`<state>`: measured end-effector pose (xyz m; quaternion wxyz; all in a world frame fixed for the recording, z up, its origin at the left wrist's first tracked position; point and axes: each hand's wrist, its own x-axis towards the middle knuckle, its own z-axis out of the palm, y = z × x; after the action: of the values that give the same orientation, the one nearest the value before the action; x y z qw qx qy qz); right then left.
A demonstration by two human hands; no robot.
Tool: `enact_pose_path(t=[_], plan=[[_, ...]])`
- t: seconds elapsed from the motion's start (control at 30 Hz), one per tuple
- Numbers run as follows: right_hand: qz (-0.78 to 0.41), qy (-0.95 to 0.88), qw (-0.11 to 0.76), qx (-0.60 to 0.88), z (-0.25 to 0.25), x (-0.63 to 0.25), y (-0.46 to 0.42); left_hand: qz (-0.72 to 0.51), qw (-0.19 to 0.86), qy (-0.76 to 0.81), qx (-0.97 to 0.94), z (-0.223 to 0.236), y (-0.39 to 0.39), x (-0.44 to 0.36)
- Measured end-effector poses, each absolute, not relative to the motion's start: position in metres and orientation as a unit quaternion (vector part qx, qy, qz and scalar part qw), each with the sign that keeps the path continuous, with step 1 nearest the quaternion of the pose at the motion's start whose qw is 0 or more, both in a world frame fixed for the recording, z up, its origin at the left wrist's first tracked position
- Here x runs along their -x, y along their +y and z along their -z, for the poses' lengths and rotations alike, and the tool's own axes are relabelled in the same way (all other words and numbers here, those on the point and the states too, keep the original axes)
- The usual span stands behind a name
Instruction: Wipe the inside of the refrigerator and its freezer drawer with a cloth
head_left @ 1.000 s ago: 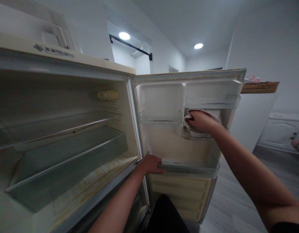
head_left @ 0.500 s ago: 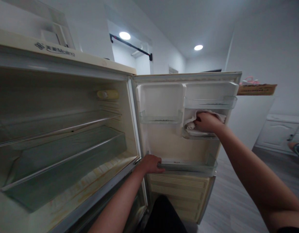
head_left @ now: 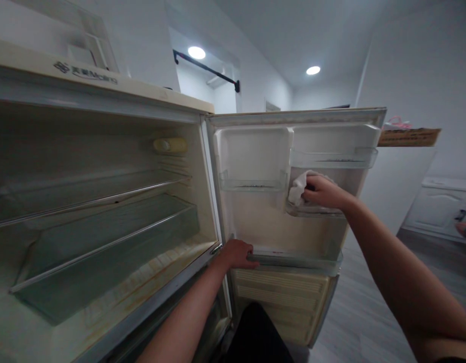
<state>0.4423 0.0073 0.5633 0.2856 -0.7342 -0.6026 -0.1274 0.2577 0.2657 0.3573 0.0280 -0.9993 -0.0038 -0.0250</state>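
Cloth (head_left: 298,189) is now bunching toward nine o'clock of the right hand (head_left: 323,191), fingers pinching it by the three-o'clock bin (head_left: 314,214); left hand (head_left: 238,253) is curling fingers over the six-o'clock rack (head_left: 301,265), probably steadying the door (head_left: 253,154).

Ceiling lights (head_left: 313,70) shine over pale walls (head_left: 425,75), grey flooring (head_left: 365,302) and a white cabinet (head_left: 435,206).

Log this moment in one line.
left hand: on lower door bin | right hand: gripping pale cloth at smaller bin | fridge door: open
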Motion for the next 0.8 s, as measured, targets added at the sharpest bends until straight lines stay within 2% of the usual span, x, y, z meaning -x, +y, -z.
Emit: enact_pose_path(t=[0.07, 0.1, 0.13, 0.23, 0.3, 0.4, 0.6, 0.8], plan=[[0.113, -0.630, 0.361, 0.678, -0.568, -0.430, -0.005, 0.020, 0.024, -0.003, 0.999, -0.360, 0.266, -0.255], [0.109, -0.643, 0.370, 0.662, -0.569, -0.422, -0.009, 0.019, 0.022, -0.003, 1.000, -0.361, 0.266, -0.254], [0.107, -0.658, 0.353, 0.657, -0.570, -0.413, -0.011, 0.017, 0.021, -0.005, 1.000, -0.362, 0.266, -0.252], [0.124, -0.673, 0.205, 0.700, -0.563, -0.387, -0.003, 0.012, 0.024, -0.005, 1.000, -0.364, 0.267, -0.249], [0.171, -0.636, 0.138, 0.740, -0.554, -0.376, 0.008, 0.014, 0.025, -0.002, 1.000, -0.365, 0.267, -0.248], [0.213, -0.578, 0.129, 0.777, -0.541, -0.376, 0.018, 0.012, 0.017, 0.000, 1.000, -0.365, 0.267, -0.248], [0.104, -0.553, 0.094, 0.821, -0.534, -0.395, -0.001, 0.016, 0.010, -0.009, 1.000, -0.365, 0.267, -0.248], [0.128, -0.507, 0.091, 0.848, -0.534, -0.423, -0.050, 0.015, 0.015, -0.001, 1.000, -0.364, 0.267, -0.248]])
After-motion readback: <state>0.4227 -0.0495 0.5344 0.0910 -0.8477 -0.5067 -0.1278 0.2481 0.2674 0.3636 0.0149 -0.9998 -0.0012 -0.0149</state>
